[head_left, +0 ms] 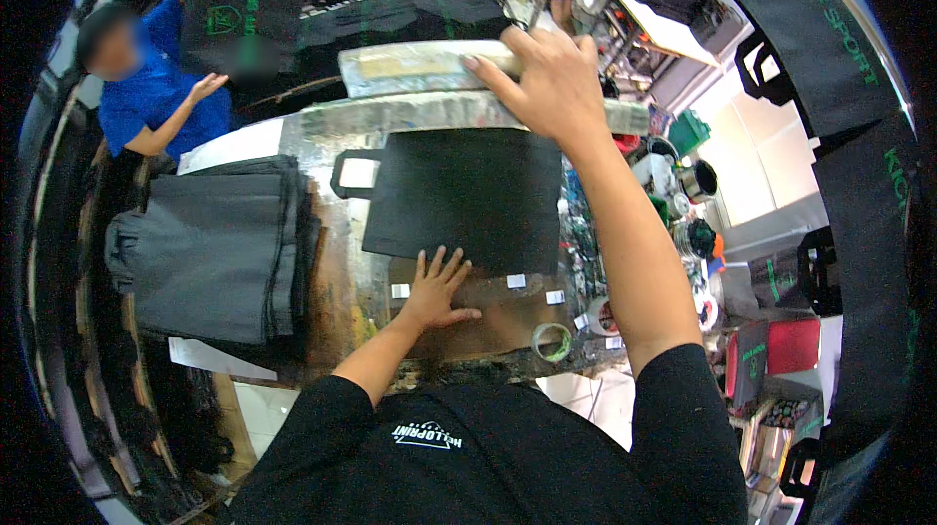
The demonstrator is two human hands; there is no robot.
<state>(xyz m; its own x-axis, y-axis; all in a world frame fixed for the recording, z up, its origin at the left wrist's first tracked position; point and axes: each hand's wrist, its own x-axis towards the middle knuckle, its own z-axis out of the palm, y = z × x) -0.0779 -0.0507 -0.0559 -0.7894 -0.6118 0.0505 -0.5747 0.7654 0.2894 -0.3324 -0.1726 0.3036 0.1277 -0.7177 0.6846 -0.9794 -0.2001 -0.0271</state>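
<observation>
- The left forearm comes up from the lower edge and angles inward; the left hand (434, 296) lies palm down, fingers open and spread, gripping nothing. Its fingertips reach the near edge of the black bag (468, 198), while the palm is over the brown tabletop (337, 315).
- Right of that hand, a roll of tape (551, 342) rests near the tabletop's front edge, and small white tabs, one of them a white square (515, 281), dot the surface just short of the bag.
- The black bag lies flat in the middle of the tabletop, its handle loop (351, 174) pointing left.
- To the left, a thick stack of dark bags (210, 257) takes up that side, well clear of the left hand.
- The right arm stretches far forward along the right side, passing in front of part of the clutter of jars and containers there, among them a green container (689, 133).
- The right hand (556, 76) has its fingers closed on the right end of a pale frame (420, 71), beyond the bag. A stained bar (420, 115) runs between frame and bag.
- Farther off at the left, a co-worker in a blue shirt (156, 100) holds up a green-printed bag (220, 3).
</observation>
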